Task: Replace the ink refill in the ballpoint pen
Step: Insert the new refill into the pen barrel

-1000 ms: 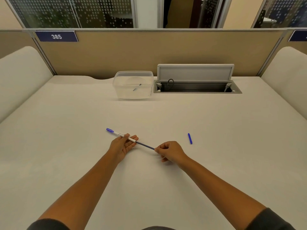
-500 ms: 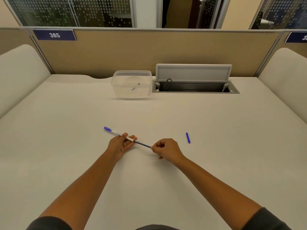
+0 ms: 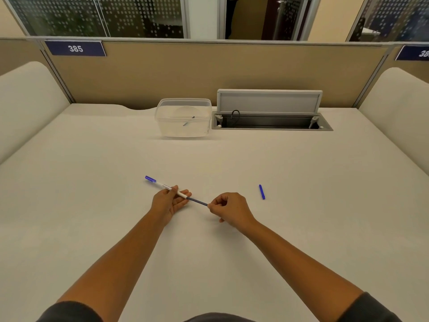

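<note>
A white pen barrel (image 3: 162, 185) with a blue end cap lies slanted above the table, held in my left hand (image 3: 169, 202) near its open end. A dark ink refill (image 3: 197, 201) sticks partly out of that end. My right hand (image 3: 228, 209) pinches the refill's outer tip between thumb and finger. A small blue pen cap (image 3: 261, 191) lies on the table to the right of my right hand.
A clear plastic tub (image 3: 184, 117) with a thin refill-like piece inside stands at the back centre. Next to it is an open cable hatch (image 3: 270, 122) with its lid raised. Padded partitions border both sides of the white table (image 3: 92, 182).
The exposed length of refill between my hands has become shorter; my right hand has moved closer to the left. The barrel has hardly moved.
</note>
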Demonstrator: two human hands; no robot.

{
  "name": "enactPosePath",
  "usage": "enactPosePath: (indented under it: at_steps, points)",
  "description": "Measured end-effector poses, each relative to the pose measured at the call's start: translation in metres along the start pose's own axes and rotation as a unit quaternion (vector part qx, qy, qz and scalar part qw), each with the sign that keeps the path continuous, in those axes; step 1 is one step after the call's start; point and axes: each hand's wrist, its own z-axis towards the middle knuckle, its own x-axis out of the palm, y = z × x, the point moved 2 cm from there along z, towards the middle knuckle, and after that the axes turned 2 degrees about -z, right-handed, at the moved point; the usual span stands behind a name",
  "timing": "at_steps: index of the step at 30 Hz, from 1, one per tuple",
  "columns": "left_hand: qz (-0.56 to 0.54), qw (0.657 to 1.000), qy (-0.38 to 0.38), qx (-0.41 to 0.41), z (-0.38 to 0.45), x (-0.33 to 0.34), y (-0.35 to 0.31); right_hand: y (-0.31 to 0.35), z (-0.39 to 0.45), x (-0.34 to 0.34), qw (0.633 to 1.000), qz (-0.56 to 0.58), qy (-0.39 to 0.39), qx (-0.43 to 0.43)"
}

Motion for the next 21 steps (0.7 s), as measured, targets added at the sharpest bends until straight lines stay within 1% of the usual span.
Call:
enactPosePath:
  at_steps: [8, 14, 18, 21]
  points:
    - [-0.003, 1.0, 0.023, -0.015, -0.002, -0.003, -0.001, 0.001, 0.004, 0.005, 1.0, -0.015, 0.005, -0.005]
    - [0.012, 0.999, 0.045, -0.017, -0.013, 0.009, 0.002, 0.008, 0.004, 0.004, 0.999, -0.021, 0.005, -0.032]
    - [-0.02, 0.998, 0.055, -0.021, -0.019, 0.024, 0.01, 0.015, 0.007, -0.003, 0.998, 0.0, -0.025, -0.051]
    - [-0.038, 0.998, 0.046, -0.024, -0.019, 0.029, 0.005, 0.009, 0.011, -0.017, 0.998, -0.006, -0.06, -0.035]
